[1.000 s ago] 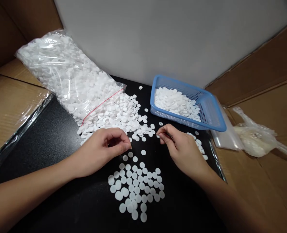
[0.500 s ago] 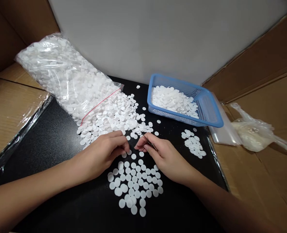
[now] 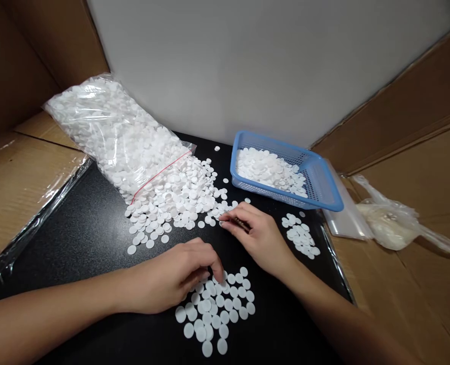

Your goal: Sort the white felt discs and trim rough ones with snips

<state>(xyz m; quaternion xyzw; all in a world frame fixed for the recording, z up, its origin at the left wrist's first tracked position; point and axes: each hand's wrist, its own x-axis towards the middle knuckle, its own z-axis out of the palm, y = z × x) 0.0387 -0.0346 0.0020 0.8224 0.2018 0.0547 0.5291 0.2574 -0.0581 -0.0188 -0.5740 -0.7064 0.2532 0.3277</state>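
Note:
My left hand (image 3: 194,271) is low over the upper left part of a spread of white discs (image 3: 228,304), its fingers bent down onto them; whether it pinches one cannot be made out. My right hand (image 3: 257,233) is closed on thin dark tweezers (image 3: 242,223), with its fingertips at the right end of the loose disc pile (image 3: 182,197). Discs spill from a clear plastic bag (image 3: 114,132) with a red strip at its mouth.
A blue basket (image 3: 285,191) with white discs stands at the back right. In front of it lies a small group of discs (image 3: 301,237). Clear plastic sleeves (image 3: 348,218) and a knotted bag (image 3: 388,223) are on the right. Cardboard (image 3: 30,187) borders the black table (image 3: 91,223).
My left hand has moved down and right onto the disc spread, pushing its upper discs closer together. My right hand has shifted slightly toward the pile. The view has tilted a little.

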